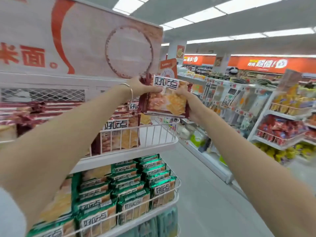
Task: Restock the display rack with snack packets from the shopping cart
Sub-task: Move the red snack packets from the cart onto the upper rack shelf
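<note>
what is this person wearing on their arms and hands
Both forearms are bare, with no sleeves or gloves in view. A thin silver bangle sits at the wrist of the left hand. The right hand and its wrist show no jewellery.

The left hand (138, 87) and the right hand (190, 104) grip one maroon snack packet (166, 100) just above the right end of the display rack (150, 149), at its top shelf; another upright packet (119, 136) stands inside that shelf, behind its wire rail (159, 124); green packets (130, 187) fill the tier below it; blurred maroon packs (25, 115), apparently, lie further left.
</note>
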A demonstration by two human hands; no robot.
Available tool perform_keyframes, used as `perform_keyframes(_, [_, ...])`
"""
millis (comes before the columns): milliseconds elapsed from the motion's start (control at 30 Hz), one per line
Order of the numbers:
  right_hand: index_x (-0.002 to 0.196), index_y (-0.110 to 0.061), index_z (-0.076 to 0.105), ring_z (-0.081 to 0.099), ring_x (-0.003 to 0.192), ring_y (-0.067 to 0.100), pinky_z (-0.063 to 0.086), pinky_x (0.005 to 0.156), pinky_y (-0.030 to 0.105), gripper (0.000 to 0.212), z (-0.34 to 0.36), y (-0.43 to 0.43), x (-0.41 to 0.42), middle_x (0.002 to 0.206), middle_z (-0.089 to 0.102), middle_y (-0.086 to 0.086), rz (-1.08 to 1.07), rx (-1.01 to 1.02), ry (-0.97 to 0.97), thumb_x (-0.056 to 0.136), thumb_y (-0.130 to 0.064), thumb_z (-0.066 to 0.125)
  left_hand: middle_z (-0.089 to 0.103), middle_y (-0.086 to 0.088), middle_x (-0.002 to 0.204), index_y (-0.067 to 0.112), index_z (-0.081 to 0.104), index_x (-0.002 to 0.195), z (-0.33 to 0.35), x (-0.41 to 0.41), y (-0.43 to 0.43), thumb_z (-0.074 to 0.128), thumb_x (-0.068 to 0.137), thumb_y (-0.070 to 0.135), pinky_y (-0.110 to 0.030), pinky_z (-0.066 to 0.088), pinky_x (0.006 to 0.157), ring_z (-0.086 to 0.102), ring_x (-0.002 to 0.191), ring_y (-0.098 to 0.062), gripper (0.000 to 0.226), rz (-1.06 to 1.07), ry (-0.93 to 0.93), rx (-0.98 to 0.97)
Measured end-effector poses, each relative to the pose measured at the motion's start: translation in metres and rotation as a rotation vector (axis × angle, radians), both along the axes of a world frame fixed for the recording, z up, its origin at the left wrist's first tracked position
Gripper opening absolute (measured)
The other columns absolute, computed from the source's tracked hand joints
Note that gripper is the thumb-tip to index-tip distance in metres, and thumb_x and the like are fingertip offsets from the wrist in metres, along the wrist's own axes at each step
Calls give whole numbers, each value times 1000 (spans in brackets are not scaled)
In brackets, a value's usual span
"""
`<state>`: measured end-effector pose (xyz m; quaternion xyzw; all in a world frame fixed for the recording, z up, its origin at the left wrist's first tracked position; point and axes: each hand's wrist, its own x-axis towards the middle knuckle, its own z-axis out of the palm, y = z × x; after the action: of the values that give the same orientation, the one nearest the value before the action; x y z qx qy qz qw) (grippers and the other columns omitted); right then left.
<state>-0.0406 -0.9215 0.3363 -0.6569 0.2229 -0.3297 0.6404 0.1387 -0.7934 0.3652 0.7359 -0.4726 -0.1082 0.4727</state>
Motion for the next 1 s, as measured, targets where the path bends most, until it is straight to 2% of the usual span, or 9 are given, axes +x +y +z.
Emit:
perform_keyframes(67, [102,-10,67,69,74,22,57,73,36,34,0,-20,23,86,71,6,-11,-36,26,78,-32,76,70,3,102,25,65,99,-2,18,-15,88,55,63,-30,50,82,64,89,-12,62,12,-2,9])
perform_keyframes(133, [122,-7,63,72,82,23,59,77,39,68,-6,-45,46,101,73,10,-11,-61,98,64,-36,84,65,-3,118,15,52,129,-10,37,-32,90,37,68,-39,53,90,64,102,-20,112,90,26,22])
perform_keyframes(200, [129,-4,60,73,85,25,60,75,40,79,-17,-67,67,106,73,12,31,-19,150,61,-34,85,57,-6,132,14,39,142,-22,52,-46,93,48,57,-41,49,99,58,112,-23,117,139,39,30])
perform_keyframes(333, [128,0,57,72,98,29,60,85,44,72,-43,-92,102,110,73,14,106,40,272,65,-22,83,58,-7,133,16,52,134,-46,75,-67,87,70,47,-33,43,98,56,114,-25,80,184,-91,241])
perform_keyframes(500, [114,1,58,66,100,23,56,92,36,27,-55,-103,116,123,66,22,216,-64,500,89,-2,68,53,-3,130,24,55,129,-58,88,-87,79,51,78,-41,46,101,53,113,-26,98,205,-499,712])
perform_keyframes(733, [96,-11,61,58,78,15,51,81,32,7,-56,-107,122,87,64,4,299,-170,545,91,-6,62,56,-5,137,20,50,140,-53,87,-85,81,60,70,-40,47,102,55,120,-28,100,212,-621,825])
perform_keyframes(833, [125,-5,51,60,96,21,51,92,36,37,-61,-100,121,98,63,3,189,-292,524,91,-8,66,51,-4,144,20,45,145,-54,86,-82,83,57,69,-45,44,107,52,127,-28,108,205,-556,816])
perform_keyframes(900, [148,-3,30,55,118,27,47,101,38,73,-64,-98,119,128,57,8,132,-373,553,90,-17,71,42,-3,154,21,38,152,-52,84,-77,84,61,64,-48,39,112,45,135,-28,111,197,-440,785])
perform_keyframes(1000, [156,-10,9,45,128,26,43,103,38,94,-66,-94,115,148,39,10,89,-484,551,87,-19,72,37,-3,158,21,38,152,-53,78,-63,73,80,59,-44,34,116,41,140,-27,88,235,-349,616])
